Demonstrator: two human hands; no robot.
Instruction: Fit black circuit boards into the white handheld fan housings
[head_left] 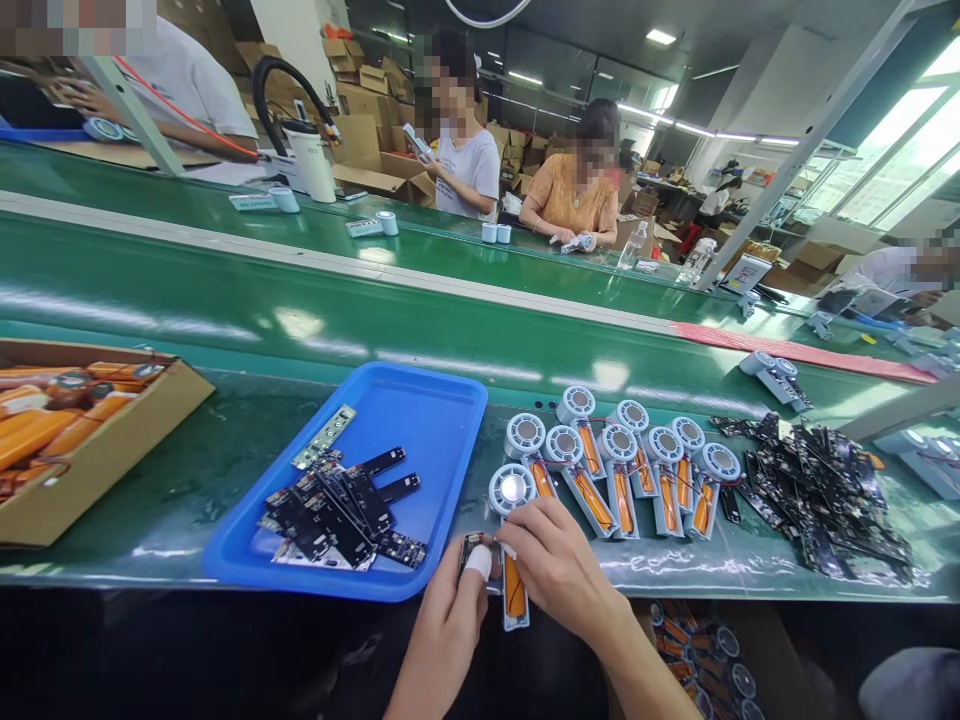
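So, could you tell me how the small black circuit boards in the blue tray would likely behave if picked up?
The black circuit boards look thin, flat and rigid, so probably stiff and light. They lie overlapped in a loose heap in the blue tray, so lifting one may drag or shift neighbours. Their exposed parts suggest some fragility.

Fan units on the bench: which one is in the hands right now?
The leftmost fan unit, nearest the blue tray. Both hands touch it, right hand and left hand; the others lie untouched in a row.
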